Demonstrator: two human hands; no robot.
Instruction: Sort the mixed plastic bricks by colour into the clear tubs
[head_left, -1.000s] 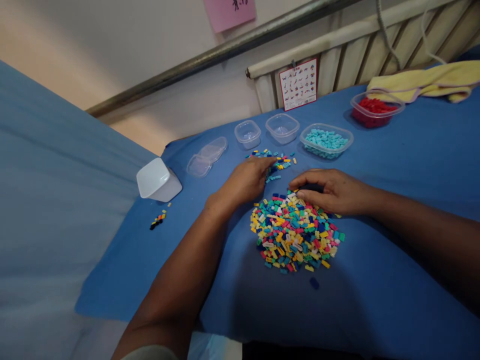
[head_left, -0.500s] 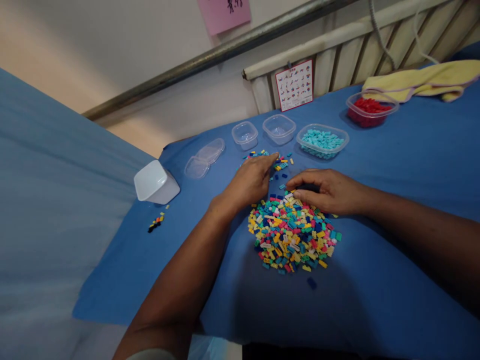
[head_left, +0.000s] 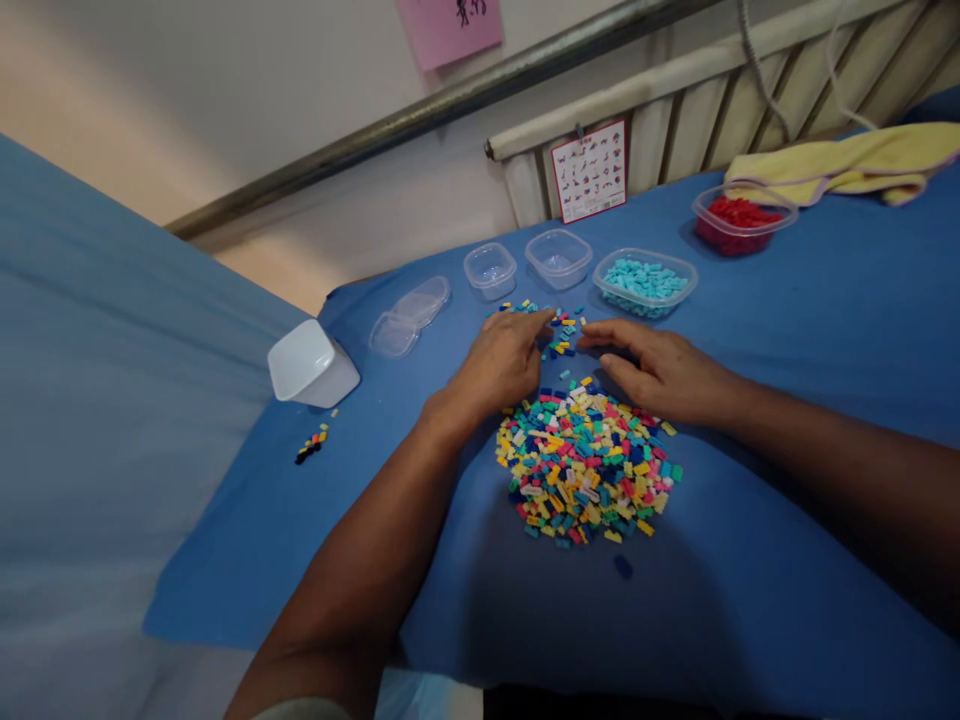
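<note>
A large heap of small multicoloured building bricks (head_left: 585,470) lies on the blue cloth in front of me. Beyond it is a smaller scatter of bricks (head_left: 566,333), partly hidden by my left hand. My left hand (head_left: 506,355) rests palm down at that scatter's left side, its fingers stretched over the bricks. My right hand (head_left: 660,368) is at the scatter's right side, above the heap's far edge, with thumb and fingers apart. No brick shows in either hand, though the undersides of the left fingers are hidden.
Two clear tubs (head_left: 490,270) stand behind the bricks, beside a tub of light blue bricks (head_left: 645,282) and a tub of red bricks (head_left: 739,222). Clear lids (head_left: 409,315), a tipped white container (head_left: 311,365) and several loose bricks (head_left: 313,442) lie left. A yellow cloth (head_left: 847,165) lies far right.
My right hand has moved forward from the heap's far edge towards the small scatter, and its thumb has spread from the fingers. Some scattered bricks have shifted forward. My left hand has barely moved.
</note>
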